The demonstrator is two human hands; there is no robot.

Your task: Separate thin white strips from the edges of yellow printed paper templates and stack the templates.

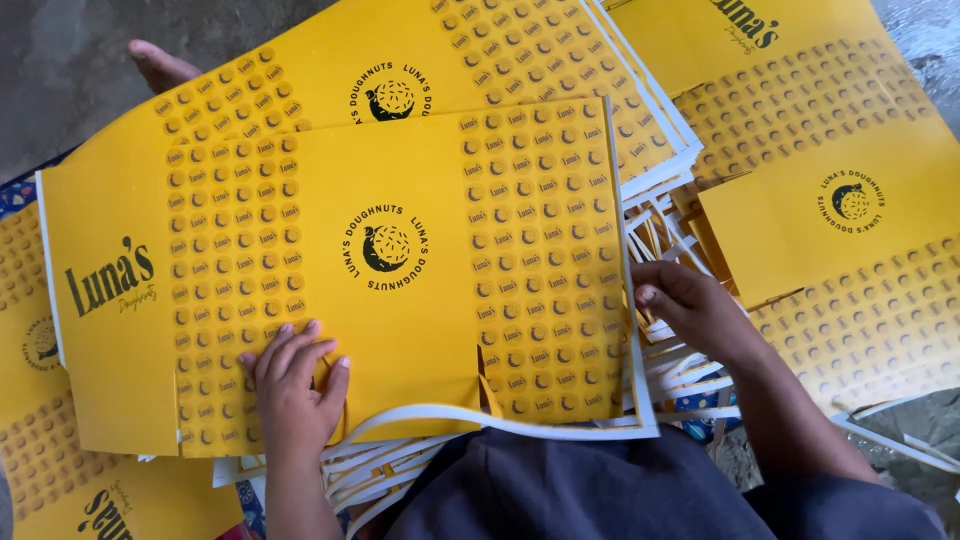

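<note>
Your left hand lies flat, palm down, on the near edge of the top yellow carton blank; the fingers are spread and extended, pressing on the printed surface rather than closed around anything. Your right hand meets the same blank at its right edge: the thumb rests on or just over the white border, while the remaining fingers curl below the sheet, so you pinch that edge lightly. How firmly it is pinched cannot be told.

The top carton blank is a flat, unfolded sheet with a round dark emblem at its centre and two bands of small printed dots on either side. It sits directly in front of you, uppermost on a stack of like blanks whose white edges fan out at the right and along the near side. A second group of yellow blanks lies to the right, partly overlapping loose white trimmed strips. More yellow sheets lie at the lower left. A bare foot shows at the far left edge of the stack, on the grey floor. Dark clothing fills the bottom of the view.
</note>
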